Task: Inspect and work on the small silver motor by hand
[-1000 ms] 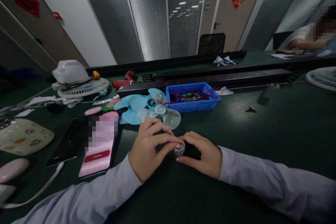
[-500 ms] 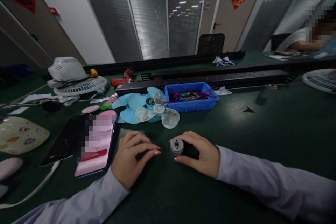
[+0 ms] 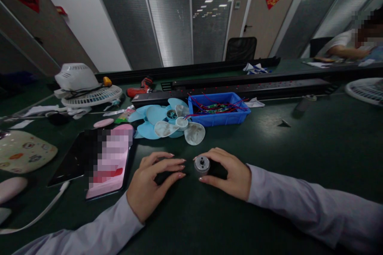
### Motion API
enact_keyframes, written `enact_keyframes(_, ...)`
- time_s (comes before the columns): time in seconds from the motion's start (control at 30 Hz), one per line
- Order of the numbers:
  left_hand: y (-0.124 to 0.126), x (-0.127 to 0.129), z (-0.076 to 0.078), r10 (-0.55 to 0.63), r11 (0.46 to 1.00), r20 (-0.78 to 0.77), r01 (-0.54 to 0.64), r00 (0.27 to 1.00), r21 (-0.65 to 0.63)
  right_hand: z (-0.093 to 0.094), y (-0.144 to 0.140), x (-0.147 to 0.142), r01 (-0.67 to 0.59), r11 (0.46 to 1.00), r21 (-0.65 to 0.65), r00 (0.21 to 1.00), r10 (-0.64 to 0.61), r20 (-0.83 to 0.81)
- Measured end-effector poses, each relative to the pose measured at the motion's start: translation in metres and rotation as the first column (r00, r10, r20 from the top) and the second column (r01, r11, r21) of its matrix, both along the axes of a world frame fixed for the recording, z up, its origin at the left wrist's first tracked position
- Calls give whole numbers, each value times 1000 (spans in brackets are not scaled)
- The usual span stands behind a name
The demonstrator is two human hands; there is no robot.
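My right hand [image 3: 229,173] has its thumb and fingers around a small upright metal cylinder [image 3: 202,166], which looks like a small motor. Its silver top has a dark centre and smaller holes beside it. Just left of the cylinder, my left hand [image 3: 155,181] is held over the dark green table with thumb and fingers apart. Nothing is between them, and the fingertips do not touch the cylinder. Beyond both hands lie fan blades, blue ones [image 3: 148,129] with a dusty white set [image 3: 194,133] on top.
A blue bin [image 3: 220,117] of wired circuit boards stands behind the hands. At left are a phone [image 3: 115,183], a black tablet [image 3: 73,159] and a white cable [image 3: 44,215]. Farther back are a fan [image 3: 79,77], a red drill [image 3: 136,91] and a power strip [image 3: 254,91]. Another person sits far right.
My left fingers have spread farther apart, the forefinger lifting away from the others. My right hand and the metal cylinder stay in place.
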State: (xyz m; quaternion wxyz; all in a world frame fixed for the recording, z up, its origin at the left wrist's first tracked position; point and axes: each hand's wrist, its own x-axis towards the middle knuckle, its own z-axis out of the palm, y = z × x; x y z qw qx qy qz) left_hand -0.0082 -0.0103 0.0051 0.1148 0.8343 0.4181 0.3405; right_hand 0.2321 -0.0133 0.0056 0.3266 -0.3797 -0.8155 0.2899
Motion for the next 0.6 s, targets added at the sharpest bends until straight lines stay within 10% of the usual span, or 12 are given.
enact_keyframes(0.27,-5,44,4,-9,989,471,-62,882,136,-1,1,-1,-1,1000,9,1000,1,-15)
enact_keyframes(0.6,-3,58,5,-66,996,441,29,895,90,-1,1,0,-6,999,43,1000,6,-11)
